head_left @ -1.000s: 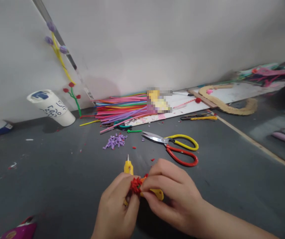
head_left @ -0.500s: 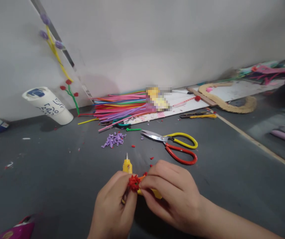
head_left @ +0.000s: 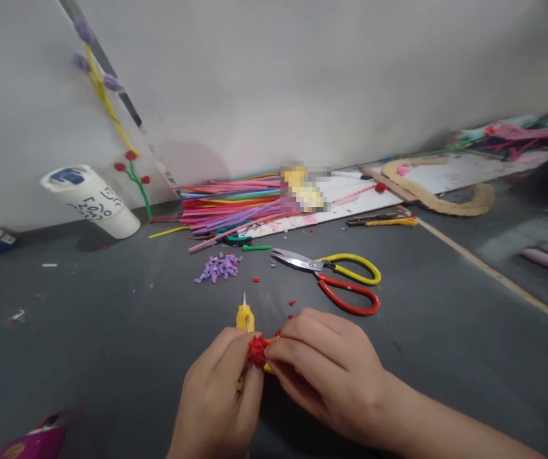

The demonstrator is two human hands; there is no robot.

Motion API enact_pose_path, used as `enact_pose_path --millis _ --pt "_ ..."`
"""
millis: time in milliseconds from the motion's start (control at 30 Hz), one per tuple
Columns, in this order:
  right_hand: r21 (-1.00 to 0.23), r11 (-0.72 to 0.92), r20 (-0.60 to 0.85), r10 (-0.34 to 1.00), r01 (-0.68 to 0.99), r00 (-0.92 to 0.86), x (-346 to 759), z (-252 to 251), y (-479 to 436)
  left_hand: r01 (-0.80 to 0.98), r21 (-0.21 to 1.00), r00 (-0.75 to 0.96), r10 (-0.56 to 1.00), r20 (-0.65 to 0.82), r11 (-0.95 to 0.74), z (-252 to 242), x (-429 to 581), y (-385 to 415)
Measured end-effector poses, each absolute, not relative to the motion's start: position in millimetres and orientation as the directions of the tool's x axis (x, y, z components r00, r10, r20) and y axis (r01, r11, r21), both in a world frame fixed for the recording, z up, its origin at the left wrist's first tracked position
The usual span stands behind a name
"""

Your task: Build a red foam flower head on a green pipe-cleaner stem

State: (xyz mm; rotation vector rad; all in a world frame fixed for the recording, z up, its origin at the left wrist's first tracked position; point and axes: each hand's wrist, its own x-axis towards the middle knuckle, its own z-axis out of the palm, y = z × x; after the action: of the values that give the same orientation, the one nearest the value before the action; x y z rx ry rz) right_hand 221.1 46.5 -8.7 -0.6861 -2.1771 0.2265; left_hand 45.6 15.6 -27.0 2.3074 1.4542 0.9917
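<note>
A small red spiky flower (head_left: 256, 350) is pinched between the thumb and forefinger of my left hand (head_left: 221, 389). My right hand (head_left: 331, 370) is closed too, its thumb and fingertips touching the flower's right edge; whatever lies between them is hidden. Under and behind both hands is a yellow hot glue gun (head_left: 244, 317), its metal nozzle pointing away from me and its body mostly covered. Small red pieces (head_left: 292, 303) lie just beyond my right knuckles. Farther off, open scissors (head_left: 321, 266) with one yellow and one red handle rest on the dark table.
A pile of short purple pieces (head_left: 218, 268) lies left of the scissors. Behind it are bundled coloured pipe cleaners (head_left: 235, 204), a white board (head_left: 345, 207) and a yellow cutter (head_left: 391, 220). A white cup (head_left: 94, 201) stands at left; a magenta object (head_left: 34, 443) lies front left.
The flower has turned slightly, and the green spot at its centre no longer shows. My right fingertips have shifted a little left against it. My left hand keeps its hold.
</note>
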Motion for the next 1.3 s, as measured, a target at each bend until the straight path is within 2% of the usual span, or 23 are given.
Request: enact_pose_path --millis 133,267,333,400,467,567,800,1100,1300 --pt "-0.634 0.727 0.581 0.673 0.265 -0.458 224.3 -4.1 47.8 0.644 0.616 0.212 0.879 0.426 -0.454 -28.5 47.1 14.5" --pt "-0.811 0.578 0.493 0.761 0.094 -0.421 227.1 0.4 51.1 0.600 0.674 0.184 0.895 0.407 -0.431 -27.0 48.7 14.9" --pt "-0.914 0.405 0.361 0.837 0.021 -0.412 227.1 0.8 52.8 0.593 0.680 0.193 0.896 0.400 -0.431 -25.1 48.6 15.6" --pt "-0.986 0.166 0.164 0.889 -0.034 -0.428 225.8 0.2 53.9 0.593 0.671 0.220 0.891 0.396 -0.445 -23.1 48.5 16.1" --pt "-0.998 -0.021 0.010 0.884 -0.061 -0.467 223.8 -0.4 54.5 0.604 0.649 0.253 0.883 0.395 -0.463 -21.7 48.7 16.2" --pt "-0.990 -0.122 -0.070 0.863 -0.072 -0.500 221.1 0.0 54.4 0.609 0.648 0.239 0.884 0.401 -0.458 -21.4 50.0 15.1" --pt "-0.987 -0.144 -0.091 0.855 -0.066 -0.511 219.7 0.3 53.6 0.605 0.675 0.194 0.900 0.390 -0.423 -23.6 53.0 12.2" --pt "-0.987 -0.159 -0.120 0.853 -0.035 -0.508 219.0 1.5 52.9 0.617 0.639 0.227 0.881 0.415 -0.460 -27.4 52.6 11.6" --pt "-0.973 -0.227 -0.176 0.839 -0.037 -0.515 218.0 1.8 52.9 0.653 0.577 0.269 0.862 0.429 -0.491 -27.7 49.8 11.9"
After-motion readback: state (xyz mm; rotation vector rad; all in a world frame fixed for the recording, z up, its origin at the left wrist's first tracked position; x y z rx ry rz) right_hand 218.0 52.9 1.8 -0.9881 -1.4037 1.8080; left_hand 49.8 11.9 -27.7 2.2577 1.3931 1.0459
